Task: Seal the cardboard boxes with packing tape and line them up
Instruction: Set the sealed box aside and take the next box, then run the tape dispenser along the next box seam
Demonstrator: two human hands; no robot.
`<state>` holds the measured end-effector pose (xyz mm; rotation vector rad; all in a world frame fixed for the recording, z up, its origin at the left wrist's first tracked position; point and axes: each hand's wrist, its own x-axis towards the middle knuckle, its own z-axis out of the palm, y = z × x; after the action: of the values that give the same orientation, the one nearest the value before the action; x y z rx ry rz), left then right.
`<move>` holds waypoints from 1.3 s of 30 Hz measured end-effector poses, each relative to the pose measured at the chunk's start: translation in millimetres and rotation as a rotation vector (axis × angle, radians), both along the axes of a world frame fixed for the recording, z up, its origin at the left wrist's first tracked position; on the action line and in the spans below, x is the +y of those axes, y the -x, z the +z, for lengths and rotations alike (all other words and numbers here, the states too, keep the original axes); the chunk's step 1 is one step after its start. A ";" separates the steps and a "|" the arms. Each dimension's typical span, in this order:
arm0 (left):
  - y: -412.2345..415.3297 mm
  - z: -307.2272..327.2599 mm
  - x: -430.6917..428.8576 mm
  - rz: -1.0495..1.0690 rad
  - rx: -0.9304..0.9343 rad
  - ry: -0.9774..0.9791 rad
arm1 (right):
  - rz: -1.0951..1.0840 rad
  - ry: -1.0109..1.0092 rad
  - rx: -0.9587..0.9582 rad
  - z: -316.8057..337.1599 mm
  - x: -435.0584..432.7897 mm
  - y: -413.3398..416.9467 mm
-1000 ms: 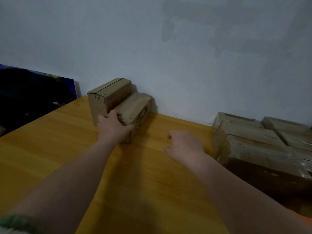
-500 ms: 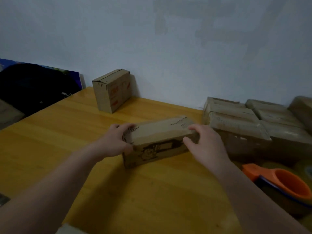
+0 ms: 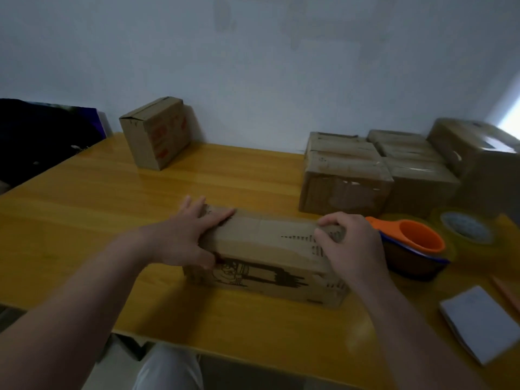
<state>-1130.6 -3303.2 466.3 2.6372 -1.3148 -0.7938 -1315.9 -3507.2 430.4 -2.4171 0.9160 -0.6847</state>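
Observation:
A long cardboard box point(image 3: 267, 254) with a black printed drawing lies on the yellow wooden table point(image 3: 140, 198) in front of me. My left hand point(image 3: 183, 235) grips its left end, fingers spread flat over the top and thumb down on the front face. My right hand point(image 3: 351, 243) grips the right end, fingers curled over the top edge. An orange tape dispenser point(image 3: 410, 243) sits just right of the box. A clear tape roll point(image 3: 464, 229) lies beyond it.
One small box with red print point(image 3: 157, 133) stands by the wall at the back left. Several taped boxes point(image 3: 349, 175) are grouped at the back right. A white notepad point(image 3: 484, 325) lies at the right front. The table's near edge runs just below the box.
The long box came from the wall beside the small box to the table's front, now held at both ends. My view dropped, showing the dispenser, tape roll and notepad.

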 end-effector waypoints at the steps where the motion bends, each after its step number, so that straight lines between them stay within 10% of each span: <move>1: 7.7 -2.3 -8.4 -0.052 -0.167 -0.069 | 0.016 0.002 -0.004 0.3 -1.5 4.1; 17: 52.9 -14.7 -54.2 -0.273 -0.443 -0.022 | -0.363 0.174 0.621 -6.4 -63.9 48.5; 24: 47.0 -17.6 -56.1 -0.315 -0.432 0.065 | -0.219 0.165 0.436 0.1 -71.5 51.4; 31: 50.2 -14.6 -69.9 -0.299 -0.407 0.100 | -0.022 0.090 -0.174 67.4 -42.6 34.2; 39: 53.4 -13.2 -73.9 -0.296 -0.389 0.098 | 0.181 -0.533 -0.317 113.2 -17.5 -3.8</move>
<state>-1184.0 -3377.2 453.1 2.6399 -1.8161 -0.2290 -1312.0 -3524.7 543.6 -1.8292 0.6386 -0.6345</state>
